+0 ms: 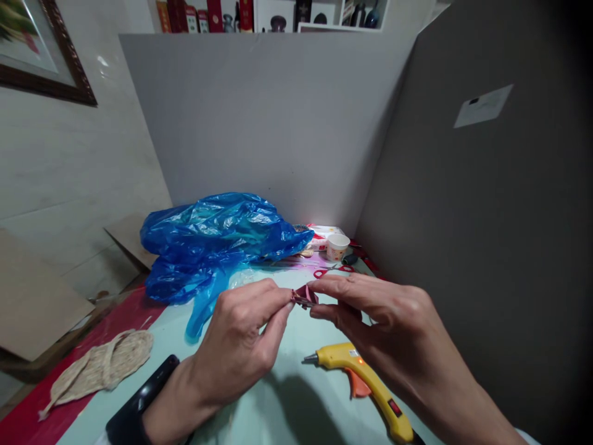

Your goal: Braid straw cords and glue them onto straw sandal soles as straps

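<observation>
A: Head cam, grips?
B: L hand (248, 334) pinches left end of small, dark-red folded piece (306, 295); R hand (384, 315) grasps its right edge.
A: Piece loc?
B: Betw. hands, above pale-green worktop (319, 330). Yellow plastic glue gun (376, 383) w/ orange trigger (357, 384) near R hand.

A blue plastic bag (222, 227) lies left of a paper cup (336, 250), before a grey panel (273, 117).
</observation>
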`<state>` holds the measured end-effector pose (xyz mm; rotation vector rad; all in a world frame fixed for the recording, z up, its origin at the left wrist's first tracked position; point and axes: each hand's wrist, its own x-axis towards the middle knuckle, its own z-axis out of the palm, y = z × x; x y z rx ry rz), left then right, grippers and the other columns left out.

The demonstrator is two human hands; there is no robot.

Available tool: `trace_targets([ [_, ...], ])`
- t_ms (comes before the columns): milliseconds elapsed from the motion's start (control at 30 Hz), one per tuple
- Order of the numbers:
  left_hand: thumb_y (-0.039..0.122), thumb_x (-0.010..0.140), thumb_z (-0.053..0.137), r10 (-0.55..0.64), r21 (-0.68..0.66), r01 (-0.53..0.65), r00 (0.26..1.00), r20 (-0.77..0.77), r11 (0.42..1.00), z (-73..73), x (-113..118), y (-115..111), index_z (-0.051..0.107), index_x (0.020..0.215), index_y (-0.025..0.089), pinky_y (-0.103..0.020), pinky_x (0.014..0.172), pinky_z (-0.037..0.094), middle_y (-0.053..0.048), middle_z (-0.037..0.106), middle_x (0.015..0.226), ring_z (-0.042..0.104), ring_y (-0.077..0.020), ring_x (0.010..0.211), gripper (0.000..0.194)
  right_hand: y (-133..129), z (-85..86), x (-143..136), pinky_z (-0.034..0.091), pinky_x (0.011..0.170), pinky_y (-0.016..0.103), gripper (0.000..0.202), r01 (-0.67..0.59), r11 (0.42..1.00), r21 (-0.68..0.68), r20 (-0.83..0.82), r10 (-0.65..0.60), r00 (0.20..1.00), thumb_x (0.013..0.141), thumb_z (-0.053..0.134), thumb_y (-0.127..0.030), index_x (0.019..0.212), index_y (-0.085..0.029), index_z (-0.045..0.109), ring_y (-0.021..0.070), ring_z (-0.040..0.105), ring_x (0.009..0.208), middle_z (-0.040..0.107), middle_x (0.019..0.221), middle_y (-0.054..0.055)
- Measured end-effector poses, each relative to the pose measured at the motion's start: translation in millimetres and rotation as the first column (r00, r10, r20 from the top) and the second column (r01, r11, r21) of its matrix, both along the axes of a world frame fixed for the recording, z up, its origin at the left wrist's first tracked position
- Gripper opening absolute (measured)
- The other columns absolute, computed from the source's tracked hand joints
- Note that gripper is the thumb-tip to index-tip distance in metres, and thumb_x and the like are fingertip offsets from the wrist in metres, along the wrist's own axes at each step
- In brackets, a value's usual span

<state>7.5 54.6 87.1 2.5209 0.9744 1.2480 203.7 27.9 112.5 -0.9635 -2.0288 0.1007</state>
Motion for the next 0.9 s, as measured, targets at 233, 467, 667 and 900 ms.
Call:
trace_targets([
  [233, 0.021, 0.092, 0.051, -0.037, -0.423, 0.049, 0.999, 0.037, 0.905, 12.9, -2, 4, 0.066, 0.071, 0.017, -0.023, 0.068, 0.040, 0.001, 0.067, 0.072, 0.060, -0.0120, 0.071, 0.026, 4, 4.3, 3, 0.050, 0.061, 0.025, 0.014, -0.004, 0.994, -0.107, 0.075, 0.012, 0.997, 0.089, 0.065, -0.026, 0.102, -0.022, 0.069, 0.0147, 0.066, 0.069, 0.075, 0.087, 0.001],
  [467, 0.034, 0.092, 0.049, -0.128, -0.687, 0.121, 0.991, 0.040, 0.717, 14.2, -5, 10, 0.065, 0.074, 0.018, -0.025, 0.069, 0.036, 0.001, 0.065, 0.083, 0.056, -0.0151, 0.079, 0.030, 25, -3.5, 15, 0.054, 0.073, 0.031, 0.038, -0.080, 0.895, -0.440, -0.088, 0.046, 0.995, 0.085, 0.066, -0.041, 0.119, -0.023, 0.064, 0.0217, 0.068, 0.089, 0.072, 0.105, 0.006],
  [667, 0.040, 0.092, 0.052, -0.121, -0.790, 0.268, 0.963, 0.242, 0.551, 5.9, 1, 12, 0.063, 0.082, 0.017, -0.022, 0.057, 0.029, 0.003, 0.053, 0.075, 0.039, -0.0093, 0.064, 0.028, 44, -16.9, 15, 0.054, 0.083, 0.034, 0.031, -0.321, 0.750, -0.577, -0.449, 0.037, 0.893, 0.080, 0.072, -0.036, 0.106, -0.018, 0.069, 0.0231, 0.069, 0.096, 0.072, 0.106, 0.008],
  [900, 0.027, 0.083, 0.067, 0.093, -0.815, 0.536, 0.821, 0.564, 0.219, -15.5, 18, 9, 0.065, 0.087, 0.010, -0.019, 0.044, 0.016, 0.004, 0.044, 0.068, 0.025, -0.0022, 0.049, 0.018, 33, -43.5, 12, 0.051, 0.084, 0.032, 0.035, -0.320, 0.764, -0.560, -0.638, -0.152, 0.755, 0.084, 0.066, -0.041, 0.111, -0.018, 0.064, 0.0205, 0.063, 0.103, 0.065, 0.120, 0.010],
])
